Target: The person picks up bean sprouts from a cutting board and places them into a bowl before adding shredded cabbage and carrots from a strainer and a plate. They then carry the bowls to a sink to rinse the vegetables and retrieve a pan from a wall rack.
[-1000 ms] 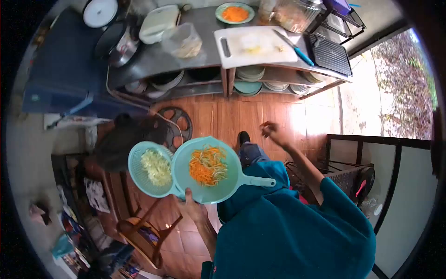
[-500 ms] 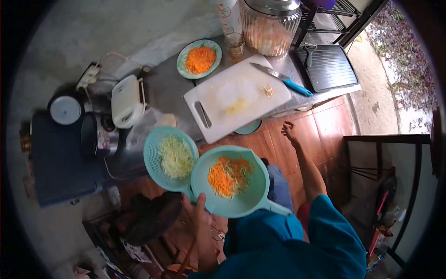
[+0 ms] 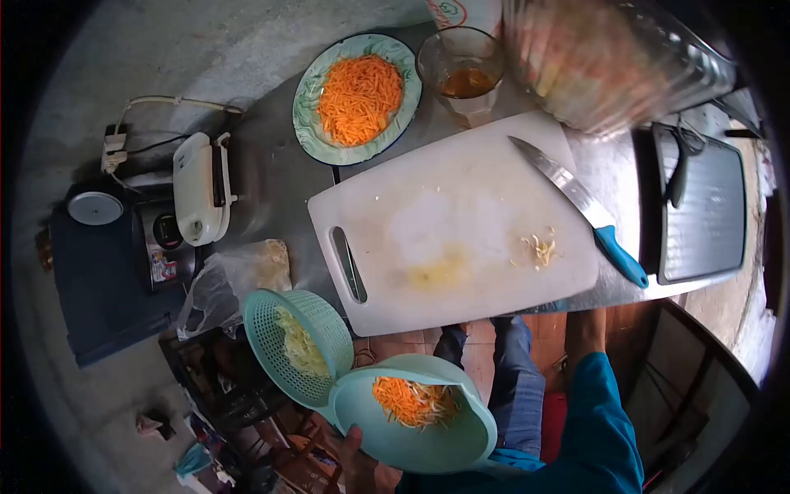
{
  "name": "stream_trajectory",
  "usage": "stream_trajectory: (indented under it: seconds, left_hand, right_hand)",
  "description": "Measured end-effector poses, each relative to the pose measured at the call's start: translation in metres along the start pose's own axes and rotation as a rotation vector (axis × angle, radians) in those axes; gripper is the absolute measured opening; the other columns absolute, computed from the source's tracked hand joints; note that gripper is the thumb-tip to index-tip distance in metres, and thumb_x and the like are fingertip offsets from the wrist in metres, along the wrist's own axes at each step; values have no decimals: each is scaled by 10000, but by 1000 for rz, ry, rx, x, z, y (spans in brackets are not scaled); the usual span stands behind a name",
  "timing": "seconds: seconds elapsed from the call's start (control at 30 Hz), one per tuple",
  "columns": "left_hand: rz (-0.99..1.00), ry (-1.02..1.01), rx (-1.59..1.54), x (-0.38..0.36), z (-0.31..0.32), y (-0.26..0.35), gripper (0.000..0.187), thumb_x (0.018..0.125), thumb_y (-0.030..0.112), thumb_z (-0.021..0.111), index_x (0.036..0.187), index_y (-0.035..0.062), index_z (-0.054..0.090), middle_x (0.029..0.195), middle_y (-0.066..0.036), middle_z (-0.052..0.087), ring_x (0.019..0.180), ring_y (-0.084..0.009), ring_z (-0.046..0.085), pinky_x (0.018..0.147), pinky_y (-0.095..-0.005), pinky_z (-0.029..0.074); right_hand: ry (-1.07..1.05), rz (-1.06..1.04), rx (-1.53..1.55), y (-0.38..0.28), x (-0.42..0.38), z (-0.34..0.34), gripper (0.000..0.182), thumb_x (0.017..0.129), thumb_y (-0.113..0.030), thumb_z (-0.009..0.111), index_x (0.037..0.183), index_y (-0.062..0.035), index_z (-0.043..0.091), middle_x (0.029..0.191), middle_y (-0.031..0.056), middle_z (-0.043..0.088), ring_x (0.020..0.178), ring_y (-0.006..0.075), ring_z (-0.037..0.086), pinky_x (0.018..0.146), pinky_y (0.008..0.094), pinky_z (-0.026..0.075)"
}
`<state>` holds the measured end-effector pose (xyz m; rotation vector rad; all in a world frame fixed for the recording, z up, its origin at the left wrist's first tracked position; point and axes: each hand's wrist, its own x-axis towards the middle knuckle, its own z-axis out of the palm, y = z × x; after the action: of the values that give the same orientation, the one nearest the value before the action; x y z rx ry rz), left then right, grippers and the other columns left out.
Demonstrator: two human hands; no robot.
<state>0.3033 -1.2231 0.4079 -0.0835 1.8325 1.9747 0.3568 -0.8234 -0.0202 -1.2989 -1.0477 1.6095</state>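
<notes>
The work surface is a grey metal counter [image 3: 271,177] against a rough wall, seen from above. At the far left stands a small rice cooker [image 3: 156,239] on a dark blue surface, and beside it a white sandwich maker [image 3: 197,188] with its cable going to a power strip. In front of it lies a clear plastic bag [image 3: 230,284].

Below the counter edge, the left hand [image 3: 350,453] grips two turquoise colanders by their handles. The left colander [image 3: 276,329] is tilted and holds pale shredded vegetable, probably cabbage. The right colander [image 3: 444,436] holds orange and pale shreds mixed, likely carrot with something else. Both are held in the air, near the counter but not on it.

The white cutting board [image 3: 485,206] is almost bare, only a few scraps remain, so the cutting seems finished. A knife with blue handle [image 3: 584,206] lies across its right side. Behind are a plate of shredded carrot [image 3: 360,95], a glass of brown liquid [image 3: 462,74] and a large glass jar [image 3: 609,62].

The right hand is hidden under the counter, so I cannot tell its state.
</notes>
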Motion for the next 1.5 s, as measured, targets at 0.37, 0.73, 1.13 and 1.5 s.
stream_trajectory:
  seconds: [0.37,0.73,1.13,1.5]
  left_hand:
    - [-41,125,186,-6,23,6,741,655,230,720,1281,38,372,1108,-117,505,961,-236,539,800,-388,489]
    - [-167,87,70,-2,8,10,808,682,98,667,1374,102,252,1234,-114,439,1108,-267,461,902,-412,440]
    - [-117,129,108,-7,28,31,792,665,189,695,1339,30,312,1166,-135,496,1030,-251,535,823,-380,489]
    - [-104,-74,-65,-29,-23,69,611,782,88,601,1331,25,341,1196,-131,482,1070,-242,513,885,-365,456]
  right_hand:
    - [89,-43,-95,29,-18,-21,421,932,-234,502,1246,30,408,1001,143,568,849,226,588,763,332,473]
    - [168,-217,-132,35,-26,-9,398,937,-221,485,1239,31,425,1008,147,566,871,232,576,792,339,459]
    - [355,-355,-277,31,-87,-113,375,943,-206,466,1232,32,445,1014,151,563,896,238,563,823,345,444]
    - [308,-206,-549,-113,-276,-200,328,933,-184,485,1119,85,522,1005,197,601,929,252,561,842,357,422]
